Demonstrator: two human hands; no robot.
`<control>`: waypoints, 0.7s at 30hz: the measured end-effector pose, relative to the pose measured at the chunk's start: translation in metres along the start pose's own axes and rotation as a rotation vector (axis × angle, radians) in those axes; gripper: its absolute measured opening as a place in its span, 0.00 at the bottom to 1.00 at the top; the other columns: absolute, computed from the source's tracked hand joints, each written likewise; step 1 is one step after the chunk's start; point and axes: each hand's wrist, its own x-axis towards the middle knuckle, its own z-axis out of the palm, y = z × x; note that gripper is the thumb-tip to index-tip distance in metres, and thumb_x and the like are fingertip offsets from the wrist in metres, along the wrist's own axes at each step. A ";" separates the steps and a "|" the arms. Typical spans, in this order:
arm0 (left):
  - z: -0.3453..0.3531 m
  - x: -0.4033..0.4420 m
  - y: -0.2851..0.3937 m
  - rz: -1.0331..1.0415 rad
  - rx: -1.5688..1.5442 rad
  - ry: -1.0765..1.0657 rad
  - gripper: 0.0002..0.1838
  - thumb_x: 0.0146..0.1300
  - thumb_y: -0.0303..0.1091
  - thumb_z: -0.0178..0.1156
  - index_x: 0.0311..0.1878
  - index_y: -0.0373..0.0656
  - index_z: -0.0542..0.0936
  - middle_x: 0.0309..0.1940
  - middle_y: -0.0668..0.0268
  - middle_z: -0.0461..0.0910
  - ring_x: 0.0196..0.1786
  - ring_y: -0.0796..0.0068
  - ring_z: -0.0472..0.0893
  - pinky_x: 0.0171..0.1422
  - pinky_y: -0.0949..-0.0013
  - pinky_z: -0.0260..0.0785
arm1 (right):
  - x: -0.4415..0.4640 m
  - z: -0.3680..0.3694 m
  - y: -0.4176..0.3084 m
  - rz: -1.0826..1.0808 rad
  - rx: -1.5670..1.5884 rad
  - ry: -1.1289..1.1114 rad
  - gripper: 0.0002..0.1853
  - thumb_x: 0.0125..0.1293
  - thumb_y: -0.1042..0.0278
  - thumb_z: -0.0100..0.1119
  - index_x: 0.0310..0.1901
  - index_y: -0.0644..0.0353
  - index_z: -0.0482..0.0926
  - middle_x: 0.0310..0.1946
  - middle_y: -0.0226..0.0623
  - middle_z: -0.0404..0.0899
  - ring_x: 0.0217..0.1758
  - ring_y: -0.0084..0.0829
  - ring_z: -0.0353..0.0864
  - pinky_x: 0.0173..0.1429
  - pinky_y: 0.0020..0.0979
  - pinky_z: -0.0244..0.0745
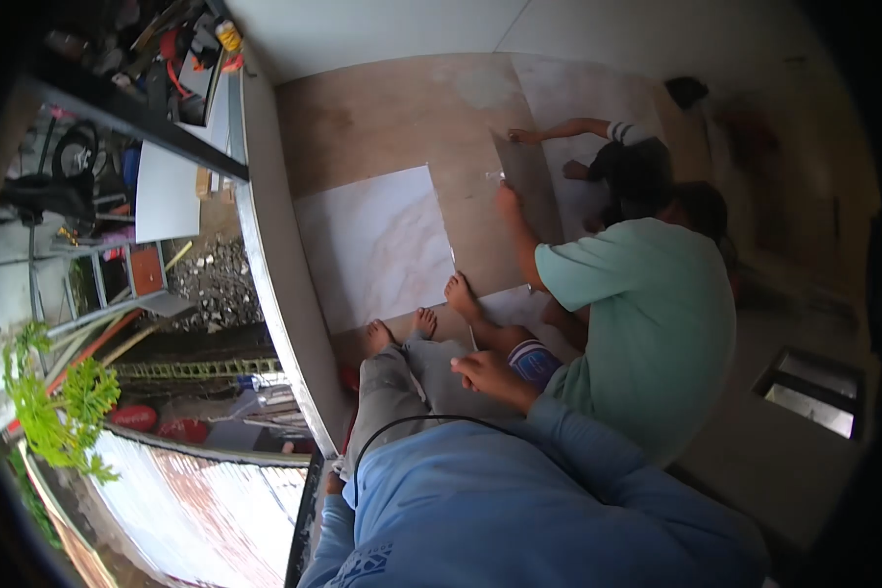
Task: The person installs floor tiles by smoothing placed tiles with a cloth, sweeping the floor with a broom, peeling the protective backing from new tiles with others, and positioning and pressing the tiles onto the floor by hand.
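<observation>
My right hand (495, 377) is raised in front of my blue shirt, above my grey trousers (392, 397), with its fingers curled in. Whether anything small sits between them I cannot make out. My left hand (335, 482) is low beside my hip, at the lower end of the window ledge (282, 323); its fingers are mostly hidden. A pale marbled tile (377, 245) lies on the brown floor just beyond my bare feet. Across my waist runs a thin black cable (421, 418).
A person in a green shirt (647, 314) crouches close on my right, one hand on a small tool (497, 176). Beyond, another person reaches toward the edge of a brown sheet (524, 176). Left of the ledge, outside, are gravel (216, 284), a plant (64, 397) and metal frames.
</observation>
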 end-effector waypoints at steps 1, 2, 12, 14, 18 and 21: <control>-0.002 -0.001 0.009 0.029 0.018 0.001 0.26 0.75 0.50 0.51 0.61 0.36 0.79 0.49 0.61 0.85 0.51 0.64 0.81 0.61 0.58 0.72 | -0.001 -0.004 0.001 -0.042 -0.056 0.023 0.24 0.78 0.48 0.56 0.42 0.65 0.87 0.24 0.34 0.82 0.26 0.23 0.79 0.33 0.30 0.74; -0.003 -0.002 0.018 0.071 0.037 0.009 0.26 0.76 0.49 0.50 0.61 0.36 0.79 0.48 0.61 0.85 0.50 0.64 0.82 0.60 0.58 0.73 | -0.003 -0.009 0.001 -0.084 -0.113 0.044 0.23 0.78 0.48 0.56 0.41 0.64 0.87 0.24 0.35 0.82 0.26 0.25 0.80 0.34 0.31 0.74; 0.054 -0.067 0.389 0.466 -0.429 0.009 0.18 0.78 0.47 0.52 0.38 0.45 0.79 0.31 0.70 0.76 0.34 0.78 0.77 0.43 0.67 0.72 | 0.030 -0.061 -0.033 -0.658 -0.597 0.509 0.19 0.79 0.54 0.56 0.41 0.63 0.84 0.33 0.45 0.86 0.36 0.44 0.87 0.41 0.40 0.78; 0.062 -0.036 0.450 0.730 -0.156 -0.067 0.18 0.78 0.43 0.49 0.45 0.39 0.81 0.38 0.65 0.77 0.43 0.74 0.78 0.51 0.67 0.71 | 0.028 -0.085 -0.088 -0.539 -0.297 0.394 0.10 0.77 0.62 0.54 0.47 0.56 0.83 0.40 0.44 0.86 0.40 0.47 0.88 0.43 0.47 0.83; 0.153 -0.104 0.597 0.822 -0.003 -0.337 0.18 0.76 0.32 0.47 0.60 0.35 0.79 0.50 0.61 0.80 0.53 0.70 0.79 0.60 0.67 0.72 | 0.086 -0.121 -0.161 -0.507 -0.024 0.337 0.18 0.78 0.53 0.57 0.51 0.60 0.84 0.39 0.47 0.86 0.42 0.46 0.88 0.49 0.43 0.82; 0.208 -0.094 0.702 0.998 0.233 -0.458 0.18 0.79 0.37 0.49 0.62 0.36 0.78 0.51 0.63 0.80 0.53 0.70 0.81 0.60 0.67 0.74 | 0.162 -0.139 -0.215 -0.517 0.247 0.397 0.29 0.75 0.43 0.61 0.59 0.65 0.81 0.42 0.49 0.86 0.45 0.46 0.88 0.53 0.42 0.80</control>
